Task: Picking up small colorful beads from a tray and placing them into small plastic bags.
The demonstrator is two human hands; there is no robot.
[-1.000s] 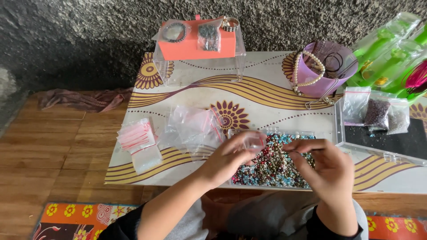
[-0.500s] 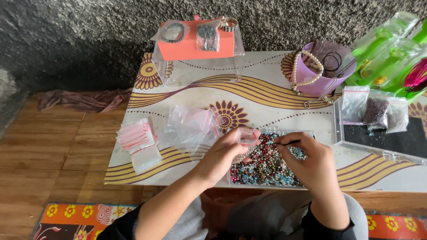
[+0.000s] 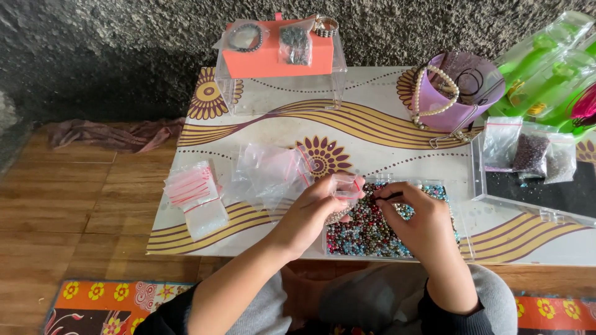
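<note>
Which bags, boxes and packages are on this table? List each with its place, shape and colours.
Small clear zip bag: pinched in the left hand, red seal strip.
Stack of clear zip bags: left side of table, red seals.
Loose clear bags: crumpled pile near the middle.
Orange box: far edge, rectangular, bracelets on top.
Bead-filled bags: right side, dark and grey contents.
Green packages: far right corner, glossy.

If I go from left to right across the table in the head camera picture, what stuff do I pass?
Stack of small zip bags → loose clear bags → left hand → tray of beads → right hand → purple cup → green packets.
</note>
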